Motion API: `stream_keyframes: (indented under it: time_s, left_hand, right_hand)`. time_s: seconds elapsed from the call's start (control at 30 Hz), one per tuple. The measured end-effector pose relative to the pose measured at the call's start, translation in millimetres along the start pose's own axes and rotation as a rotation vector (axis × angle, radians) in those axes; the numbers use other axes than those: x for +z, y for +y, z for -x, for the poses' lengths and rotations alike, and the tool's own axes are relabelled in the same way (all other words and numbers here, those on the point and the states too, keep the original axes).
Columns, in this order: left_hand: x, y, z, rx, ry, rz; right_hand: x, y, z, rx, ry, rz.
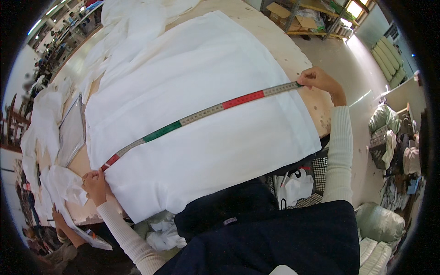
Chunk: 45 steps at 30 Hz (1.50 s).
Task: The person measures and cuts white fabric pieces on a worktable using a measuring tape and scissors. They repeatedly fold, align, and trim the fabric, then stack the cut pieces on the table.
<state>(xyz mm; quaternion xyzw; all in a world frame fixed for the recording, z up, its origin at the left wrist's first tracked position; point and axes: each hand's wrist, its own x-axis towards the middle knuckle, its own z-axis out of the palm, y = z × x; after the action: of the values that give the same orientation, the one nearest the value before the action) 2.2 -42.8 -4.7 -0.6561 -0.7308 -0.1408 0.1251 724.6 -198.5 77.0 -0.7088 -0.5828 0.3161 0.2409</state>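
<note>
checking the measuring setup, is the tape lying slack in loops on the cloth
No, the tape runs taut across the white cloth between the left hand and right hand.

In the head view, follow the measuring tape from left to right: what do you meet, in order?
Left hand → red end → green section → red section → right hand, along the measuring tape across the white fabric.

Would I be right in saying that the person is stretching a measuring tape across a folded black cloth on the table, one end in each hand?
Not quite: the cloth is white, not black, as the head view shows. The measuring tape does run across it, held by the left hand and the right hand.
</note>
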Motion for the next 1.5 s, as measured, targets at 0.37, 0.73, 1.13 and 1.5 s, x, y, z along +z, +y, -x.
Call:
stream_keyframes:
  time_s: [0.37, 0.73, 1.13, 1.5]
  left_hand:
    - [-7.9, 7.1, -6.3, -0.038, -0.059, -0.05]
    - [-13.9, 9.3, -7.7, -0.102, -0.143, 0.039]
    - [-0.6, -9.3, -9.4, -0.084, -0.115, 0.096]
    - [-3.7, -5.3, -9.3, -0.083, -0.142, 0.195]
  right_hand:
    - [18.6, 40.3, 4.0, 0.081, 0.365, -0.008]
    - [18.8, 58.7, -0.3, -0.182, 0.611, 0.022]
    - [25.6, 59.5, -3.6, -0.067, 0.54, 0.336]
    - [30.3, 52.6, 2.2, -0.059, 0.579, 0.277]
